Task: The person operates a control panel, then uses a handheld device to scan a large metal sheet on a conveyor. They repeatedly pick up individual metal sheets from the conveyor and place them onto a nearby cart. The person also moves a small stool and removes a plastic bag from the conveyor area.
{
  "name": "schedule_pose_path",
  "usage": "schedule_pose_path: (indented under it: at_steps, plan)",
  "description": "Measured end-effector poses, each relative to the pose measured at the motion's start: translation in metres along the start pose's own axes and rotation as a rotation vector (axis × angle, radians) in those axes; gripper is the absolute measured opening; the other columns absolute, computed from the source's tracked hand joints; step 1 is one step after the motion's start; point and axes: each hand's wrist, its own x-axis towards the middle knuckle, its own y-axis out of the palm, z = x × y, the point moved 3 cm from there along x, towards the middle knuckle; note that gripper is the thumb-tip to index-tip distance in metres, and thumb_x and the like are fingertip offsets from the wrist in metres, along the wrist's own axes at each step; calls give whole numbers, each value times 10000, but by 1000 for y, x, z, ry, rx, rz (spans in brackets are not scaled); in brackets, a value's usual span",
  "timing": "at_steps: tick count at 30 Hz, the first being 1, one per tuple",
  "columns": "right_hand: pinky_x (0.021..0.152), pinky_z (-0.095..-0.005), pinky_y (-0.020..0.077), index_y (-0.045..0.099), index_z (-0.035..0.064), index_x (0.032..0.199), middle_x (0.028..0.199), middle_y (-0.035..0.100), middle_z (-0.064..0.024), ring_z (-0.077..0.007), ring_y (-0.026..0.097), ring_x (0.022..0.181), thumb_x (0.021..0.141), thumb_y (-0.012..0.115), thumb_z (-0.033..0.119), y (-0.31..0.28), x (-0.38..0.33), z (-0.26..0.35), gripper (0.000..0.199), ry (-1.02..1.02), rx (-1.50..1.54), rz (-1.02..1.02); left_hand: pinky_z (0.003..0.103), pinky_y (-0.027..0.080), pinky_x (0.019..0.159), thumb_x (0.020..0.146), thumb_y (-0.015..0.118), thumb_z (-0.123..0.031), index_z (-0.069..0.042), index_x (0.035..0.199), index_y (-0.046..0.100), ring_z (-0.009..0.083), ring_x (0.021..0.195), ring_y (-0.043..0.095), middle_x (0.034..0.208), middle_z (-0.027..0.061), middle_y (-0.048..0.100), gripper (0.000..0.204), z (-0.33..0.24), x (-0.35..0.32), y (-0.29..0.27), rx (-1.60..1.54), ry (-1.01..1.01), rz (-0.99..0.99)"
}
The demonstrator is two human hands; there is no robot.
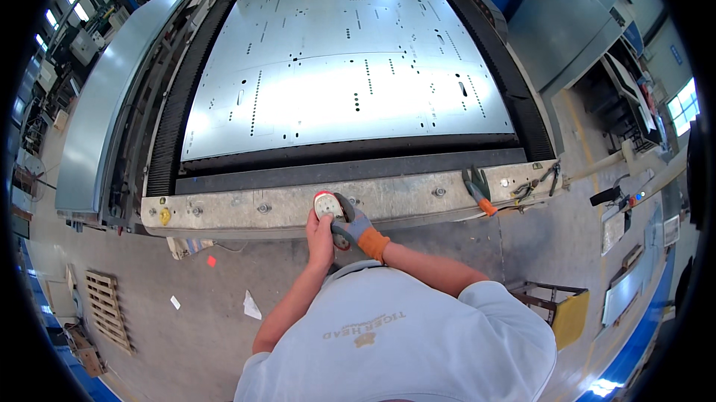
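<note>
My left hand [321, 236] is bare, and its fingers are closed on a small white glove with a red edge [326, 203], held just above the metal front rail [253, 208] of a big cutting table. My right hand [356, 227] wears a grey glove with an orange cuff; it presses against the left hand and grips the same white glove from the right. Both hands are close in front of my chest. How far the left fingers reach into the glove is hidden.
A large thin steel sheet [343, 66] with cut slots and holes lies on the table bed. A tool with an orange handle [481, 197] lies on the rail at the right. A wooden pallet [104, 311], paper scraps [252, 305] and a yellow-sided cart [561, 314] are on the floor.
</note>
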Motion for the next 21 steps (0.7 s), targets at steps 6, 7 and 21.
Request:
schedule_pose_path:
  at_steps: [6,7,21]
  plan:
    - [1077,-340,449,394,30,1518,1403,576,-161,-231,570,1269,790,741,192,1,-1,7,822,24,-13,-2,300,486,861,904,522,-96,-24,1193,587,131,953,585,1066,53,627,305,-4,-1,2,-15,1,-6]
    - [1079,-338,447,391,32,1520,1405,574,-161,-230,568,1272,789,741,189,2,-2,8,826,15,-17,-3,299,487,857,903,522,-97,-24,1194,587,130,950,586,1063,52,628,307,-4,-1,2,-17,1,-8]
    - [1070,-339,448,385,35,1527,1416,567,-165,-238,564,1277,789,747,197,1,-2,9,838,40,-14,21,300,512,818,901,528,-104,-23,1151,601,128,901,612,1034,55,648,272,2,4,-1,-23,-4,-16]
